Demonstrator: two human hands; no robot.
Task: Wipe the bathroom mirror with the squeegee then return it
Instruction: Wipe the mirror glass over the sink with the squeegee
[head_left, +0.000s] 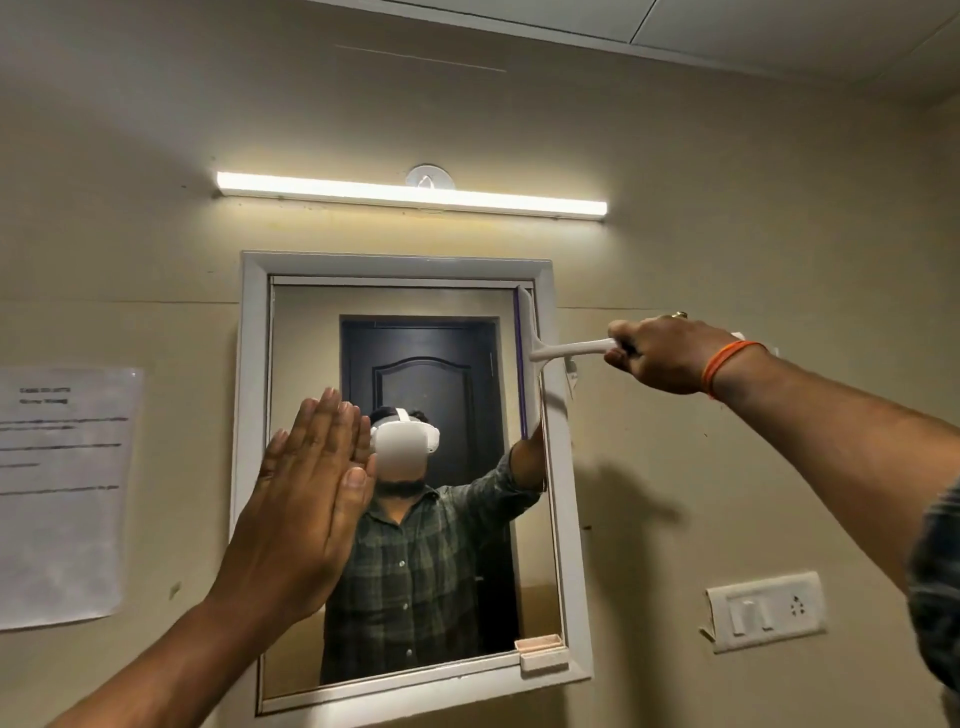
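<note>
Squeegee (527, 358) blade is sitting upright at mirror (415, 519) top right edge, right hand (660, 356) fingers clamping its handle. Left hand (306, 499) is pressing flat, fingers straight, on left edge. Wiping step underway; next likely needs a steady leftward pull.

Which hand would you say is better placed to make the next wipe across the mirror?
The right hand: it grips the squeegee, whose blade stands at the mirror's upper right edge. The left hand is flat and open.
</note>
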